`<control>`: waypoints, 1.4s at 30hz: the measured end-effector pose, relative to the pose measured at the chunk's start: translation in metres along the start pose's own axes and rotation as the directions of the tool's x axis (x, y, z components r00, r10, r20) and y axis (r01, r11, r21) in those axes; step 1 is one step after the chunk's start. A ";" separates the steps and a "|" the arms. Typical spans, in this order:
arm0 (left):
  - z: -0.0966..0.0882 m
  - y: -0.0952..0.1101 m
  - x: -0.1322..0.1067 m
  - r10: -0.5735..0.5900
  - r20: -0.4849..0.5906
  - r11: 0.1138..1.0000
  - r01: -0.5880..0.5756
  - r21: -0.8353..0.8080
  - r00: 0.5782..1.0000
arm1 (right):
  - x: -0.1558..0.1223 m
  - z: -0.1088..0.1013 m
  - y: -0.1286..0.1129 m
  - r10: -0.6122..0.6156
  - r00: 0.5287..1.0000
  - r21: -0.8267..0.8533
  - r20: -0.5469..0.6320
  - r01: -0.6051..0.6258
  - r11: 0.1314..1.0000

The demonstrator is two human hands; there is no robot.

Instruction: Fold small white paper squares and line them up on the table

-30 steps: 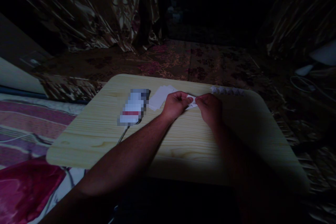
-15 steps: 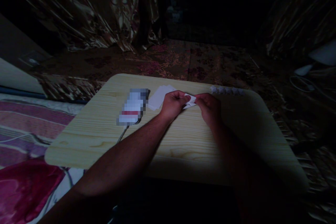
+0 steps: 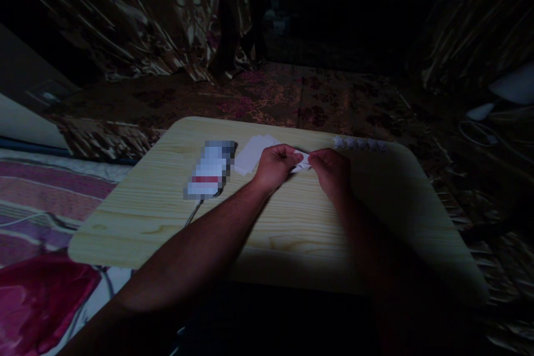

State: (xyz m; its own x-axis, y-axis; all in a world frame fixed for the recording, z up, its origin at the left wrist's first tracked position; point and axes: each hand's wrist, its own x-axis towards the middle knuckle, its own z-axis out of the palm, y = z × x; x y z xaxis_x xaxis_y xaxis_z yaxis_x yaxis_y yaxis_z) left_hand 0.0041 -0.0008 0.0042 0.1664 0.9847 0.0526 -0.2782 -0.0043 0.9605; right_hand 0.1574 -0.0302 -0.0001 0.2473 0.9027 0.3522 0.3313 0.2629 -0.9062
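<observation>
Between my two hands is a small folded piece of white paper (image 3: 303, 163), held just above the table. My left hand (image 3: 273, 167) pinches its left side, with the thumb lying on top. At the right side, my right hand (image 3: 331, 169) grips the edge between thumb and finger. Left of my left hand lies a fanned stack of white paper sheets (image 3: 252, 154), partly covered by that hand. Beyond my right hand, several small folded paper pieces (image 3: 359, 143) stand in a row near the table's far edge.
A phone (image 3: 212, 169), its screen blurred out, lies on the left of the pale wooden table (image 3: 167, 222), with a cable (image 3: 194, 213) running from its near end. A striped bedcover (image 3: 50, 189) is at the left. A patterned cloth (image 3: 267, 94) lies behind the table.
The raised flap of the folded paper looks lower and flatter. My right fingers have shifted slightly along its edge; my left hand keeps nearly the same grip.
</observation>
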 end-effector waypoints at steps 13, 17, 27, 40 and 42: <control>0.002 0.001 -0.001 0.002 -0.002 1.000 -0.002 0.019 1.000 | -0.001 -0.001 -0.005 -0.018 1.000 -0.107 -0.004 0.017 0.994; 0.002 0.000 -0.002 0.007 0.017 1.000 -0.007 0.014 1.000 | -0.001 -0.001 -0.006 -0.023 1.000 -0.134 0.003 0.024 0.991; 0.002 0.002 -0.002 0.010 0.027 1.000 -0.009 -0.006 1.000 | -0.003 -0.003 -0.010 -0.046 0.998 -0.153 0.033 0.051 0.987; 0.001 0.000 -0.002 0.025 0.046 1.000 -0.025 -0.010 0.999 | -0.003 -0.002 -0.009 -0.062 0.996 -0.156 0.056 0.070 0.985; 0.000 -0.001 -0.001 0.033 0.047 0.999 -0.033 0.002 0.998 | -0.003 -0.002 -0.008 -0.069 0.996 -0.146 0.052 0.076 0.986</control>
State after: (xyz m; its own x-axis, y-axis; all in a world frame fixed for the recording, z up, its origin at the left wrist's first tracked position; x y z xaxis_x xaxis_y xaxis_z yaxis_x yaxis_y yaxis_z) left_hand 0.0044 -0.0022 0.0030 0.2018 0.9746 0.0973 -0.2818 -0.0373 0.9587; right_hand 0.1557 -0.0361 0.0069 0.1759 0.8988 0.4014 0.4784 0.2783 -0.8329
